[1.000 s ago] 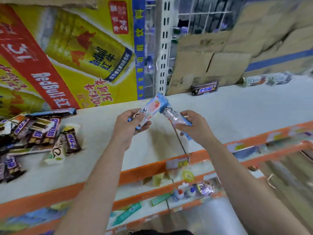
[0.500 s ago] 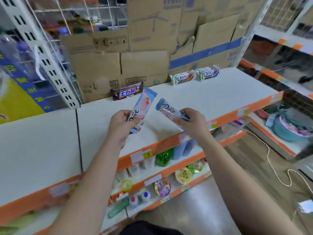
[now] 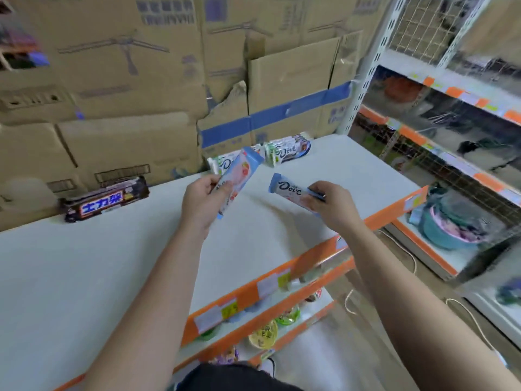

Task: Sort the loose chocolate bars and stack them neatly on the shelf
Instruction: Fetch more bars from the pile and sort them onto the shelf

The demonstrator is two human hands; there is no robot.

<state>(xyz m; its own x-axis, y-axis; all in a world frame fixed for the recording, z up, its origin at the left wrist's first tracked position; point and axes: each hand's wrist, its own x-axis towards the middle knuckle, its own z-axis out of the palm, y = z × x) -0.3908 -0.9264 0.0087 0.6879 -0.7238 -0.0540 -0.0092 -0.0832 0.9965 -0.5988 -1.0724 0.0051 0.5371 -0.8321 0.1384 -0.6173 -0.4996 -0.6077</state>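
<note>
Left hand: fingers and thumb curled round the lower half of a pink bar, tilted up.
Right hand: pinches one end of a matching bar, label up, likely for comparing kinds.
Both are held above mid-shelf, not touching.
Back edge: white stack, probably their destination; dark stack further left, against cardboard boxes.

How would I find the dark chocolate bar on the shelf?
Look at the white shelf top backed by brown cardboard boxes. At its back left, by the boxes, lies a dark brown-wrapped bar. It alone is dark; the others are pale Dove bars.
</note>
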